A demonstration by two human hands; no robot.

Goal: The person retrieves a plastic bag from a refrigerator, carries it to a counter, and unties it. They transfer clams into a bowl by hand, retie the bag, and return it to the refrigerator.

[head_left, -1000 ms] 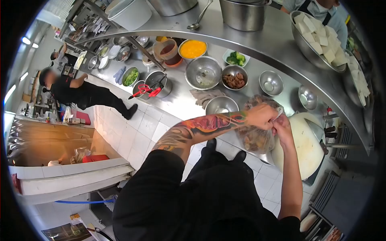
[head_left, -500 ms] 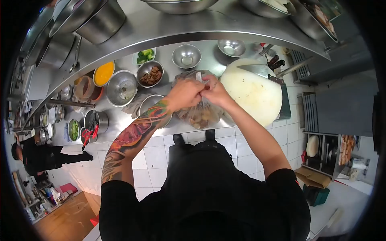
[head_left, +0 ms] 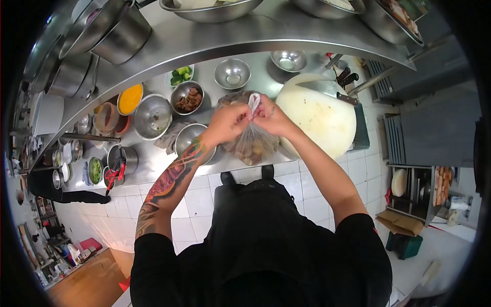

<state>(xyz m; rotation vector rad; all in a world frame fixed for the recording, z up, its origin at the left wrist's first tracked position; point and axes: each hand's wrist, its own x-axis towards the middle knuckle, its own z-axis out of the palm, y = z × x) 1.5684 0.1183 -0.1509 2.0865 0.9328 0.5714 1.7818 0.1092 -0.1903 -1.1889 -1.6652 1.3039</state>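
The steel worktop (head_left: 263, 77) runs across the head view, beneath a raised steel shelf (head_left: 307, 37). The pale chopping board (head_left: 319, 120) lies on it, right of the bag, with a knife (head_left: 348, 99) at its far right edge. The clear plastic bag (head_left: 251, 146), filled with brown and yellowish pieces, rests on the worktop at the near edge, between the board and an open steel bowl (head_left: 187, 139). Beyond the bag stands a smaller steel bowl (head_left: 232, 74); to the far left of the bag, a bowl of brown food (head_left: 187, 99). Left hand (head_left: 228, 123): grip narrow, fingers bent and closed on the bag's gathered neck. Right hand (head_left: 271, 116): grip narrow, pinching the same neck opposite the left. A small whitish loop (head_left: 254, 101) of the bag stands up at the fingertips
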